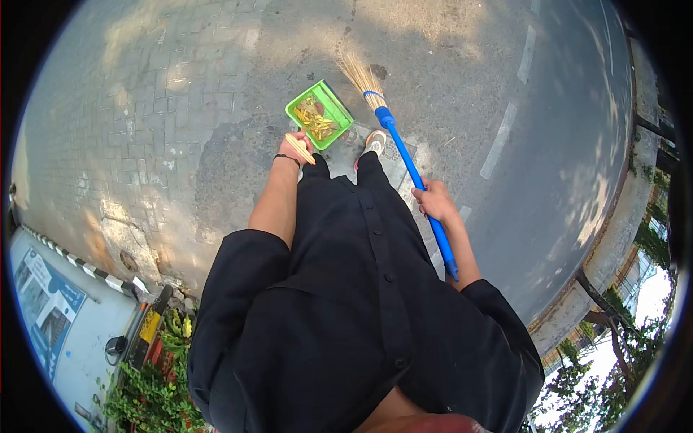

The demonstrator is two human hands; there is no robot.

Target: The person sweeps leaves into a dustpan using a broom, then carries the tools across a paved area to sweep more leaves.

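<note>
In the head view, my left hand (294, 148) is closed around the pale handle (300, 149) of a green dustpan (334, 110). Yellow and brown dry leaves (312, 118) lie inside the pan, just ahead of my feet. My right hand (435, 200) grips the blue shaft of a broom (407, 160). Its straw bristles (357, 71) point forward beyond the dustpan's right side and appear to rest on the pavement. The shaft's back end lies along my right forearm.
Grey paving blocks (155, 123) cover the left side. On the right runs an asphalt road (548, 166) with white dashes and a curb (603, 260) beyond. Green plants (155, 390) and a white wall with a blue sign (47, 303) stand at lower left. My shoe (375, 142) is beside the dustpan.
</note>
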